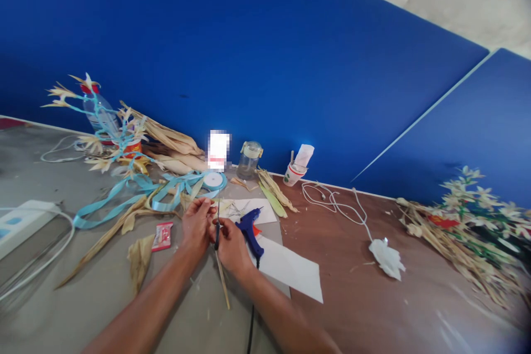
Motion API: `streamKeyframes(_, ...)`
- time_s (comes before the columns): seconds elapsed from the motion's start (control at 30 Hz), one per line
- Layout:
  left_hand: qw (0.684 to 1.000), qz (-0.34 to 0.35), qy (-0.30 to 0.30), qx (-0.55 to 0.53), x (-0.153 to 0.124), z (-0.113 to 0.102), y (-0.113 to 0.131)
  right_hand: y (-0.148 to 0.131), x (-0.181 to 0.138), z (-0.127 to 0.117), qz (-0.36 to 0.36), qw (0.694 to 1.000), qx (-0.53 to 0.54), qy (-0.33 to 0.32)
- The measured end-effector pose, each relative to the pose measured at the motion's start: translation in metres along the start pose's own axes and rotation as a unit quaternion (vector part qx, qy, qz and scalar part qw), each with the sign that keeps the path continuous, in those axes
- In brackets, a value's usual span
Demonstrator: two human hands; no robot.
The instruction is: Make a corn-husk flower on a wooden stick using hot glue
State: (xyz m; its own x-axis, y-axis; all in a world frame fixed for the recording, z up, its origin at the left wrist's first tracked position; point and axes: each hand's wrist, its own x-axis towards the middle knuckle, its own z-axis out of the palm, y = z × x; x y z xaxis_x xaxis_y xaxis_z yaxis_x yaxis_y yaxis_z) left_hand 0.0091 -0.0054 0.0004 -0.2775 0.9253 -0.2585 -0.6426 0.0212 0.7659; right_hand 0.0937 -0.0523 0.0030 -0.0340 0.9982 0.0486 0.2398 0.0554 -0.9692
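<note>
My left hand [196,224] and my right hand [230,244] meet low over the table's grey part. In the right one is a dark-handled pair of scissors [217,237], its narrow blade pointing up. My left fingers are pinched together beside the blade; what lies in them is too small to make out. A narrow dried husk strip [224,283] runs down below the hands. Just right of my right hand, a blue glue gun [249,231] rests on white paper [296,271], its black cable trailing toward me.
Light-blue ribbon [99,213] and a ribbon roll [214,180] lie to the left, near husk flowers on blue stems [118,141]. A glass jar [249,159] and a paper cup [293,173] stand by the blue partition [265,55]. A power strip [25,224] is far left; white flowers [483,196] far right.
</note>
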Motion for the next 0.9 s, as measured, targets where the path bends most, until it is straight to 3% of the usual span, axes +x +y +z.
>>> streamKeyframes(0.63, 0.999, 0.018, 0.033, -0.021, 0.004, 0.001, 0.001, 0.006, 0.002, -0.001, -0.008, 0.999, -0.041, 0.024)
streamKeyframes(0.73, 0.999, 0.025, 0.021, -0.019, 0.006, 0.0, 0.004, 0.0, 0.01, -0.016, 0.012, 0.998, -0.063, 0.028)
streamKeyframes(0.9, 0.997, 0.065, -0.01, 0.035, 0.011, -0.001, 0.011, -0.022, 0.032, -0.069, 0.02, 0.962, -0.269, 0.034)
